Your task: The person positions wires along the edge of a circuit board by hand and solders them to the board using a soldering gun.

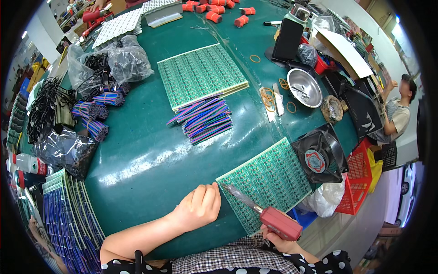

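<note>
My left hand [199, 206] is curled into a loose fist at the left corner of the near green circuit-board panel [269, 178]; I cannot tell whether its fingertips pinch anything. My right hand [277, 240] is closed around the red handle of a long-nosed hand tool [280, 223], whose grey nose slants across that panel toward the same corner; whether the tip touches is unclear. The panel lies by the near edge of the green counter [137, 192], right of its middle, with a black fan [319, 157] just beside it at the right edge. Farther in, around the middle, sits a stack of similar panels [200, 73], with blue, pink and black wires [207, 121] heaped against its near side. A steel bowl [314, 87] stands toward the right edge, and bundled wires [96, 129] lie along the left.
</note>
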The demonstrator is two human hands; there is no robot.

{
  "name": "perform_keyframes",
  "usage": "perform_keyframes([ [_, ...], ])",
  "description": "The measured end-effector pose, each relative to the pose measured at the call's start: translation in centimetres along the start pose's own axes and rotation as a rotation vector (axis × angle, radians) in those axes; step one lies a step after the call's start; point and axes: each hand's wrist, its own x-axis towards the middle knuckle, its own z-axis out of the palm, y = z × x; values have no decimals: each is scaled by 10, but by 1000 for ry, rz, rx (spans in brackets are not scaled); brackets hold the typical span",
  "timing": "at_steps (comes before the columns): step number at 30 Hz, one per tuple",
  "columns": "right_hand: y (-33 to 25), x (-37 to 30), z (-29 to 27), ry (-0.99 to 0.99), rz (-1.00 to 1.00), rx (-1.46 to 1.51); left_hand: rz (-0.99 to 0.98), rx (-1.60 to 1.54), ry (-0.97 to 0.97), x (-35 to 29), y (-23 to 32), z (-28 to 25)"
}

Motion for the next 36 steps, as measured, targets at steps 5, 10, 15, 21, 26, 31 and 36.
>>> perform_keyframes([
  [5, -15, 6, 8, 85, 50, 207, 24, 3, 14, -1, -1, 2],
  [10, -5, 4, 4, 30, -24, 95, 25, 24, 22, 0, -1, 1],
  [15, -12, 5, 5, 105, 94, 512, 40, 17, 22, 1, -2, 1],
  [21, -16, 7, 0, 90, 29, 430, 36, 21, 6, 3, 1, 5],
  [26, -14, -3, 4, 90, 19, 426, 43, 11, -9, 2, 0, -8],
  [31, -11, -18, 6, 188, -42, 439, 39, 80, 21, -11, 8, -3],
  [36, -13, -26, 6, 376, 14, 363, 25, 111, 39, -7, 10, -1],
])
